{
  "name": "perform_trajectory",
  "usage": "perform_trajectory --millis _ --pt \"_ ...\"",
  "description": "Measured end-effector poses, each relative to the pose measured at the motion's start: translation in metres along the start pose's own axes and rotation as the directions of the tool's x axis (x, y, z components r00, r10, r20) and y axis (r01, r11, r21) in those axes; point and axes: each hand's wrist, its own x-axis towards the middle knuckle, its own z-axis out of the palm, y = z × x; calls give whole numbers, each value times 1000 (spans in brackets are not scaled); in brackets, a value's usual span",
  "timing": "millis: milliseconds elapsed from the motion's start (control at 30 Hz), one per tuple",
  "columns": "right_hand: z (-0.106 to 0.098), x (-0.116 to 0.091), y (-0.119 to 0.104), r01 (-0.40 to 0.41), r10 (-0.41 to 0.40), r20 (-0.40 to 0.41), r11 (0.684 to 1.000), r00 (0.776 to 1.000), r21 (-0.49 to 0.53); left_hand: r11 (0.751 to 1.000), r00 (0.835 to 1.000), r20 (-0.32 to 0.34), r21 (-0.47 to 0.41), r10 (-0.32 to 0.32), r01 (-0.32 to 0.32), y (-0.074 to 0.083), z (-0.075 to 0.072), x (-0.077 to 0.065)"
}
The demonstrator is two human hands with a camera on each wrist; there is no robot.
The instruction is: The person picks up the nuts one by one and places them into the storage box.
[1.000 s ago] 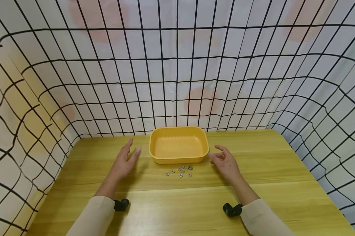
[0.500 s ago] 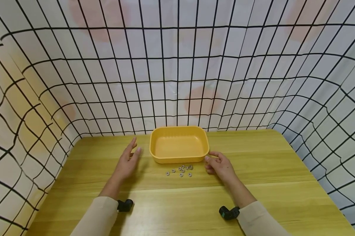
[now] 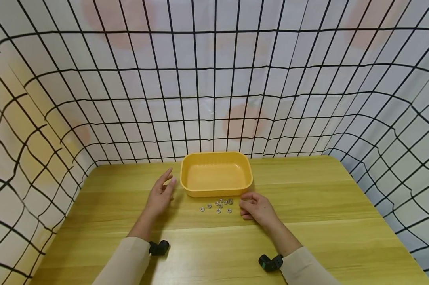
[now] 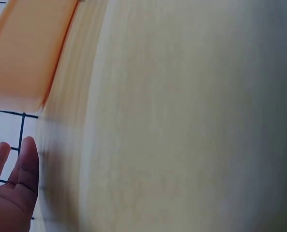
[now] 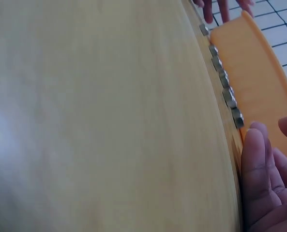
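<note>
Several small metal nuts (image 3: 219,211) lie loosely grouped on the table in front of the yellow tray (image 3: 216,193). My right hand (image 3: 258,208) hovers or rests just right of the nuts, its fingers loosely bent around nothing. In the right wrist view, the fingertips (image 5: 253,140) are close to the nearest nut (image 5: 237,117), with a small gap between. Left of the tray, my left hand (image 3: 159,197) is held with relaxed fingers, apart from the tray and holding nothing. The left wrist view shows its thumb and fingers (image 4: 29,162) below the tray's end.
The wooden table (image 3: 200,249) spreads around the tray and nuts. A white cloth wall with a black grid (image 3: 214,83) borders the table's back and sides. Each wrist carries a small black camera, like the right wrist's camera (image 3: 270,263).
My right hand has moved left and toward me, from beside the tray's right end to near the nuts, its fingers bending more. My left hand has shifted slightly right. Tray and nuts stay put.
</note>
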Motion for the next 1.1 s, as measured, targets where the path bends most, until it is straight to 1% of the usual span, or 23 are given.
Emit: perform_trajectory --millis 167,200,233,300,400,433,533,733,833,967,1100 --pt "6 0 3 0 0 -4 1000 1000 -18 998 1000 1 -59 -19 20 0 5 2" --pt "8 0 4 0 0 -5 1000 1000 -21 997 1000 9 -77 -27 27 5 5 0" --pt "9 -1 4 4 -4 -3 1000 1000 -29 995 999 16 -93 -33 35 6 6 0" --pt "12 -3 5 15 -15 10 999 1000 -48 991 999 20 -124 -38 40 8 9 0" --pt "15 -7 6 42 -37 43 993 998 -106 987 999 11 -153 -42 43 9 14 0" --pt "16 -7 6 51 -45 56 991 997 -126 987 999 0 -157 -41 40 5 16 3" --pt "19 -8 7 65 -53 73 981 996 -181 986 999 -23 -164 -38 34 3 21 5" --pt "21 -6 7 76 -61 73 970 995 -232 986 997 -61 -162 -39 29 3 30 10" --pt "21 -6 7 89 -76 60 958 995 -272 987 997 -73 -159 -26 14 3 34 11" --pt "24 -6 9 119 -115 30 933 993 -340 988 996 -84 -155 2 -15 3 37 11" --pt "27 -6 11 131 -133 20 918 991 -374 986 994 -107 -162 11 -29 2 41 11"
